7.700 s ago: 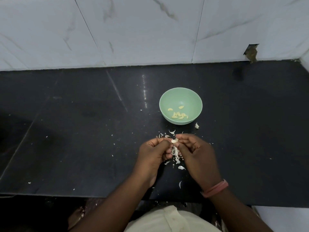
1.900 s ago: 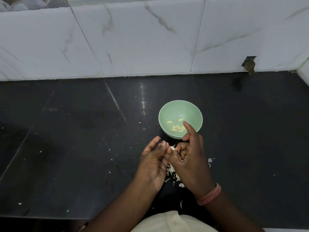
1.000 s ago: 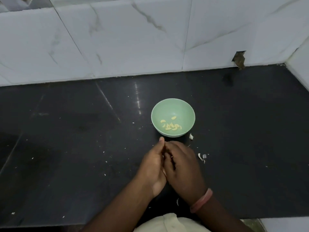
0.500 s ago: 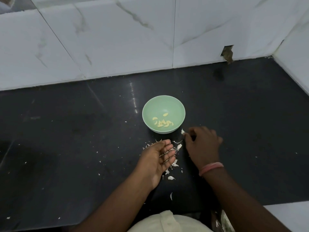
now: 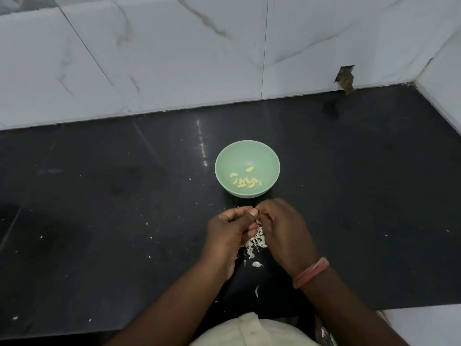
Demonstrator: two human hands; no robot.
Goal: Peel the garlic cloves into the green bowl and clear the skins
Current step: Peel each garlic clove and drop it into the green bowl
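Right hand [image 5: 282, 231] back beside left hand [image 5: 230, 229] over papery white garlic skins [image 5: 255, 242], both curled, held contents unclear, round pale green bowl [image 5: 247, 152] with peeled cloves [image 5: 245, 181] just beyond.

No readable text for you here. Nothing printed on the green bowl [image 5: 247, 156], black counter [image 5: 99, 196] or wall tiles [image 5: 174, 58].

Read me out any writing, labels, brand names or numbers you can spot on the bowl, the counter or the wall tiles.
None: no text shows anywhere in this view.
green bowl: plain, no mark or label.
black counter: only garlic skins and reflections.
marble wall tiles: grey veins, no print.
pink wristband: no lettering visible.
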